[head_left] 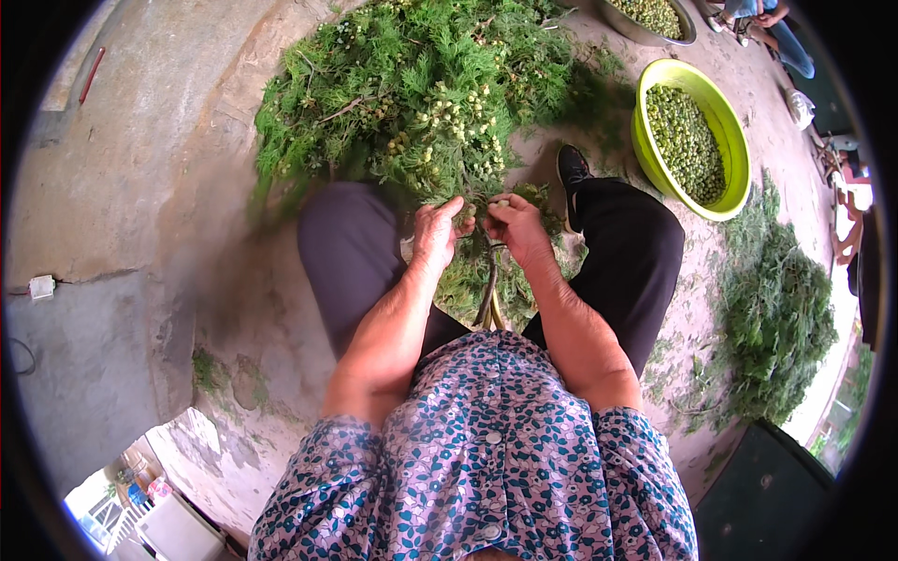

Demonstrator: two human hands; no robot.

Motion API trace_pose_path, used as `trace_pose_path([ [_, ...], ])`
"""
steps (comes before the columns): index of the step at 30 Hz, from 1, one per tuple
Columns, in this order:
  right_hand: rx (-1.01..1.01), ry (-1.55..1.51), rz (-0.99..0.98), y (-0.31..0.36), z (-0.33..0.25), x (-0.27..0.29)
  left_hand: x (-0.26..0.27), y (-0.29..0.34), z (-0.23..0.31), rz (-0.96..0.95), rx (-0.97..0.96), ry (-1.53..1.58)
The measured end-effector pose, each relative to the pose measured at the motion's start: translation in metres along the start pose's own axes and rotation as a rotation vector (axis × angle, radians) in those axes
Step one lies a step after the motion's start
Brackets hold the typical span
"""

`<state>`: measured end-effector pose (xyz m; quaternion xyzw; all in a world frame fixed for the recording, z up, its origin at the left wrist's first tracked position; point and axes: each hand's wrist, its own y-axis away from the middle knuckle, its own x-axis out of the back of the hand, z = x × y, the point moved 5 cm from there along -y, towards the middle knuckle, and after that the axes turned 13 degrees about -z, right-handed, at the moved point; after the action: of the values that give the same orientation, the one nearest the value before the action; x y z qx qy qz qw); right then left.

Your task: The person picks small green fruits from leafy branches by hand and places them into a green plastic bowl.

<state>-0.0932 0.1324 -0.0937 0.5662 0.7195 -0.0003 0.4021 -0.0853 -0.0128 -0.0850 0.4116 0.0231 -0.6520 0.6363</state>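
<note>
Between my knees lies a leafy evergreen branch [458, 122] carrying clusters of small pale green cones, its bare stem [488, 285] reaching back toward my lap. My left hand [436, 234] is closed at the near end of the foliage, its thumb against curled fingers; what they hold is too small to make out. Close by on the right, my right hand [519, 230] pinches a small pale green cone [501, 203] between thumb and fingertips. The two hands are a little apart, on either side of the stem.
A large heap of cut evergreen branches [346, 93] spreads ahead of my knees. To the right stands a yellow-green basin [645, 140] of picked cones; beyond it is a metal bowl [645, 35] with more. Stripped greenery [776, 318] lies at right. Another person [795, 51] sits at far right.
</note>
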Motion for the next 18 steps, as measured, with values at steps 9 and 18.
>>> trace_pose_path([
  [9, -0.181, 0.217, -0.018, 0.001, 0.009, -0.018, -0.006, 0.007, 0.001, 0.072, -0.013, -0.054],
  [18, -0.195, 0.355, 0.014, -0.006, 0.023, -0.014, -0.005, 0.005, -0.001, 0.045, -0.057, -0.282],
])
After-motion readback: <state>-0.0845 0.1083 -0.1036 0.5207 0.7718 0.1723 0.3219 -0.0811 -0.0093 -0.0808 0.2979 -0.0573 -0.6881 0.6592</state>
